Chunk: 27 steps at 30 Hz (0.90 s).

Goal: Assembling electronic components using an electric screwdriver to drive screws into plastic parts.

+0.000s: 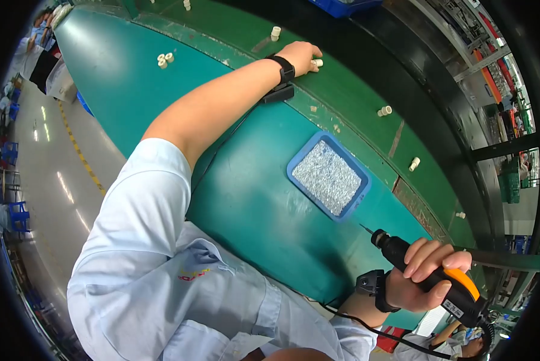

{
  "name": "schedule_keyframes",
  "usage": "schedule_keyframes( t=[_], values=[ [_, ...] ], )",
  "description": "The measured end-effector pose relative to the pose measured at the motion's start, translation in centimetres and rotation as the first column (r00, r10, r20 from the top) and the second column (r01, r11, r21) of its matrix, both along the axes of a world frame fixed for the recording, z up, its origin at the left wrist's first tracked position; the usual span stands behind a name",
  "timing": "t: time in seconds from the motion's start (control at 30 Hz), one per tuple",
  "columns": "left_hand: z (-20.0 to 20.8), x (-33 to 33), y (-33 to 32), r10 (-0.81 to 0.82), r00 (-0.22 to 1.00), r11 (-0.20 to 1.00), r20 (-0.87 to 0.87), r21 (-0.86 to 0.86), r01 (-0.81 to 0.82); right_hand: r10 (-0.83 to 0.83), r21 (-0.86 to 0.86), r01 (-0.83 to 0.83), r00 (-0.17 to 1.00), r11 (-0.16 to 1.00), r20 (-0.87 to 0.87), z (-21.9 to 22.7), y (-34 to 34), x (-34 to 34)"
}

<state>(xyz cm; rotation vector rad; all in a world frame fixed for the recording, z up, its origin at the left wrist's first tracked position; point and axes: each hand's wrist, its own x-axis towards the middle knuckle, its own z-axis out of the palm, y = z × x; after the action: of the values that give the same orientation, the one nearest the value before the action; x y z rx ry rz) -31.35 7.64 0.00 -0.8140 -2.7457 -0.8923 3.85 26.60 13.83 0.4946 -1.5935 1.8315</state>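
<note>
My left hand [301, 58] reaches out over the far green strip. Its fingertips close around a small cream cylindrical part [318, 62]. In my right hand [425, 274] is a black-and-orange electric screwdriver [392, 248], fingers wrapped round its body. Its thin bit points up and left, above the teal tabletop, touching nothing. Left of that bit lies a blue tray [293, 167] full of small shiny metal pieces [329, 177], probably screws. Similar cream parts [385, 111] are spaced along the green strip, and a small cluster of cream pieces [164, 60] sits on the tabletop at the left.
A raised, worn edge [354, 137] runs between the teal tabletop [240, 174] and the green strip. Dark metal framing [438, 114] stands beyond it. The screwdriver's cable [396, 336] loops below my right wrist. Another person's arm [447, 331] shows at lower right.
</note>
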Motion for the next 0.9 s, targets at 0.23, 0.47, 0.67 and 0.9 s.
schedule_keyframes(
  t=[0.23,0.47,0.67,0.9],
  values=[
    [1.1,-4.2,-3.5,0.362,0.878,0.921,-0.312,0.265,-0.286,-0.086,-0.01,0.086,0.996,0.996,0.005,0.1,1.5,-1.1],
    [-1.2,-7.4,-7.6,-0.073,0.904,0.915,0.421,0.389,-0.108,-0.08,0.019,0.08,0.996,0.997,0.032,0.0,0.9,-1.1],
    [2.9,4.5,-4.0,-0.281,0.908,0.858,0.311,0.505,0.093,-0.084,0.004,0.084,0.996,0.996,0.035,-0.9,1.1,-0.8],
    [3.5,25.5,-0.8,-0.614,0.682,0.79,0.398,0.302,0.534,0.093,0.05,-0.094,0.995,0.994,0.017,-0.6,2.2,-0.6]
  ],
)
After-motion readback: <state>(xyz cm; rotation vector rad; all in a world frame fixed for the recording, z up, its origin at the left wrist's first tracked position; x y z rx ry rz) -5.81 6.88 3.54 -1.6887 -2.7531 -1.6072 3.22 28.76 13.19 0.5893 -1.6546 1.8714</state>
